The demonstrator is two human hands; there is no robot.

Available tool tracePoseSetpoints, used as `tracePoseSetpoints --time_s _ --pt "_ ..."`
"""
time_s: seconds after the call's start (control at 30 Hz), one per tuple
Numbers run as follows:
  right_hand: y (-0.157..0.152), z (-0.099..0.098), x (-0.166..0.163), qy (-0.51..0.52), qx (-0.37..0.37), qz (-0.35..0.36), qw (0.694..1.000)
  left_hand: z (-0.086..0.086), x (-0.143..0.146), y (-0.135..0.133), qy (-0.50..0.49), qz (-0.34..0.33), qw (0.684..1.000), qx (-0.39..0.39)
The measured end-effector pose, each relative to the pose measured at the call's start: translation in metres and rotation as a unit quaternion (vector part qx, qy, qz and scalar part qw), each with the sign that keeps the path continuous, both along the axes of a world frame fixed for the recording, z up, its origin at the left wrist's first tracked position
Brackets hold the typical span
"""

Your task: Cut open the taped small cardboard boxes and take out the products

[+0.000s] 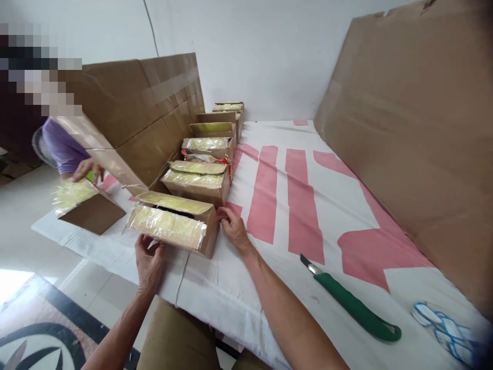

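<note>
A small open cardboard box (211, 231) stands at the near edge of the cloth-covered table. Its flap is raised, and a clear-wrapped bundle of pale yellow pieces (165, 224) lies along its near side. My left hand (149, 262) grips the box at its lower near edge, toward the left. At the right end, the curled fingers of my right hand (234, 228) hold the box's side; their tips are partly hidden. Just behind is a similar box (219, 192) with yellow wrapped contents. A green-handled utility knife (350, 303) lies on the cloth, right of my right forearm.
More boxes (208, 144) run in a row toward the wall, beside a tall cardboard partition (154, 108). Another large cardboard panel (400, 128) rises at the right. At left, a co-worker's hand (89, 168) touches a box (94, 211) with yellow contents. Pink patches mark the white cloth (335, 205).
</note>
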State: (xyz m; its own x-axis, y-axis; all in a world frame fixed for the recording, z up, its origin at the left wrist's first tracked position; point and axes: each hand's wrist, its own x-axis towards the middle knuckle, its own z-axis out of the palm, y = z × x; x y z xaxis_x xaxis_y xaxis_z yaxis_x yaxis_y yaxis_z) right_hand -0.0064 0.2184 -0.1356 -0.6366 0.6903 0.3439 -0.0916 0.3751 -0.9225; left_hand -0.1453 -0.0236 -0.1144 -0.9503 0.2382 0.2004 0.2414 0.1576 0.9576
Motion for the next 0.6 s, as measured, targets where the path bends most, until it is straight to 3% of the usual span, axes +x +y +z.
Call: tracePoseSetpoints --time_s 0.37,0.6 --pt "0.004 0.013 0.003 0.005 -0.045 -0.034 0.998 -0.008 -0.007 0.006 0.029 -0.006 0.998 0.052" --pt "-0.029 0.033 0.058 -0.027 -0.051 -0.064 0.996 -0.009 -0.008 0.008 0.035 -0.02 0.997 0.073"
